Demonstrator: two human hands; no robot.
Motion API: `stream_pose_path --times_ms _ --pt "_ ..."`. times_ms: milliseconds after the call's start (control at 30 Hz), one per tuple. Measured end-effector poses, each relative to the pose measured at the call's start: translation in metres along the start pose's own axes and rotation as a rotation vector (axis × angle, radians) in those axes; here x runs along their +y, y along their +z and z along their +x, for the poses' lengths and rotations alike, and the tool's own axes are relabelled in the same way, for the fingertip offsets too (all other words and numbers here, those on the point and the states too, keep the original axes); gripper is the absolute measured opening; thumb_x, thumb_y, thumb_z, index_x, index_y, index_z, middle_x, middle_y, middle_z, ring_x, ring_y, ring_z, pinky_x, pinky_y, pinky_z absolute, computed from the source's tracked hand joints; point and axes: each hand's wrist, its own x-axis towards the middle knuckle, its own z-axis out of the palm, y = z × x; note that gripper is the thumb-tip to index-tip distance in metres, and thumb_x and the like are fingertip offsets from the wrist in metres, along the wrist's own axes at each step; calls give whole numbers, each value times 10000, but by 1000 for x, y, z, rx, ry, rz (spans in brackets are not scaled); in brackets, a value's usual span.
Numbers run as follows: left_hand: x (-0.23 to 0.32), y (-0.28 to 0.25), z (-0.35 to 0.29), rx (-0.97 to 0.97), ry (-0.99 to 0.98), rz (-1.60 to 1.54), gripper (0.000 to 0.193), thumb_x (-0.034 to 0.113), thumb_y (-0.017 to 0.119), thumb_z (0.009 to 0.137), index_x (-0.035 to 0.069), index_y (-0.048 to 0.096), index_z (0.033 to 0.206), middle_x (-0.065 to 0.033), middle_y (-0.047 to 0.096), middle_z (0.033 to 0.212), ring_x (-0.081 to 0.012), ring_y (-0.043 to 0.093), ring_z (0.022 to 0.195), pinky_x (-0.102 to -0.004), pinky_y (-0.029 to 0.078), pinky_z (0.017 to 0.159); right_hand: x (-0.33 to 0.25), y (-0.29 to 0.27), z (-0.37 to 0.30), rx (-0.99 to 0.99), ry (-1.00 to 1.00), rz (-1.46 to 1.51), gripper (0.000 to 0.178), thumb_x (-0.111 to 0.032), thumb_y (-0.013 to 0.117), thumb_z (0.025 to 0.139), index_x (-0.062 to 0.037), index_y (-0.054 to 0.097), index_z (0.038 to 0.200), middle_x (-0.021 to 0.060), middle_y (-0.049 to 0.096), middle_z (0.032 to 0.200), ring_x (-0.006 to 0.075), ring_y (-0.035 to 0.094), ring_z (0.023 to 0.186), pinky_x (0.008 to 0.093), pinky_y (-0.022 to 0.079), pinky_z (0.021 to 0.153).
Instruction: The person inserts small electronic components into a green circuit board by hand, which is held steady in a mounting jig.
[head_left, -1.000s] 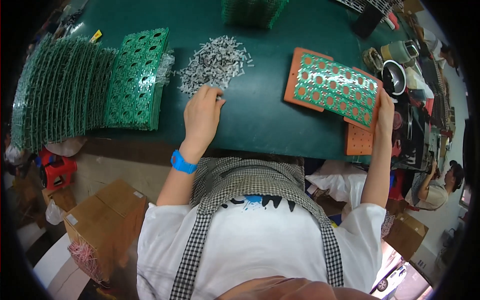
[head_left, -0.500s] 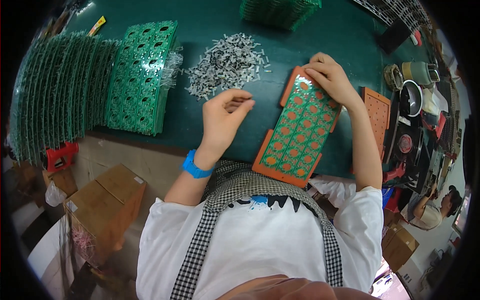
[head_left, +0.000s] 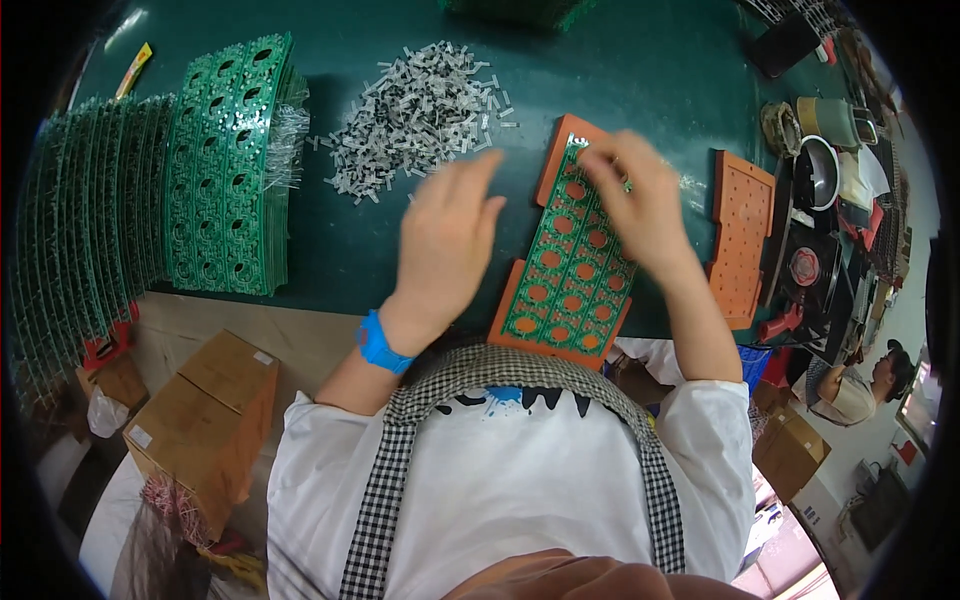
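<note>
A green circuit board panel (head_left: 554,260) with rows of round openings lies in an orange fixture tray (head_left: 507,290) at the table's near edge. Over its far end is my right hand (head_left: 640,200), slightly blurred, its fingers curled together at the panel; what lies between the fingertips is hidden. My left hand (head_left: 440,240), with a blue watch (head_left: 384,343) at the wrist, hovers left of the tray. Its thumb and forefinger are apart, smeared by motion, and nothing shows between them. Just beyond it spreads a pile of small clear-and-grey parts (head_left: 415,115).
Stacked green panels (head_left: 220,170) and a long row of upright panels (head_left: 90,220) fill the left side. A second orange tray (head_left: 742,235) rests at the right, near a white bowl (head_left: 819,172) and a black box (head_left: 784,45). A cardboard box (head_left: 200,420) stands below the table.
My right hand has shifted from the tray's far edge toward me, over the panel. My left thumb and forefinger have moved apart. The whole view has shifted slightly.
</note>
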Motion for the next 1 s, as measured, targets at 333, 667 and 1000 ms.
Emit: stream_pose_path --times_ms 333,667,1000 --pt "-26 -13 4 52 -33 200 186 53 681 783 49 609 954 -93 548 859 -282 563 814 -386 450 702 28 -14 20 -135 77 -42 111 -108 620 864 1 602 872 112 594 849 282 597 779 343 480 697" --pt "-23 -12 4 112 -44 283 186 7 615 839 29 636 1023 -117 600 886 -279 591 747 -359 473 675 30 -4 15 -49 -49 -201 105 -133 643 849 -36 603 859 78 605 858 270 611 778 341 502 662" --pt "-5 -12 4 32 -201 -438 195 -36 602 867 -28 629 1060 -82 617 904 -151 657 757 -240 515 649 5 -3 0 100 -241 -247 193 -110 708 772 -70 681 959 70 647 910 245 635 807 332 513 652"
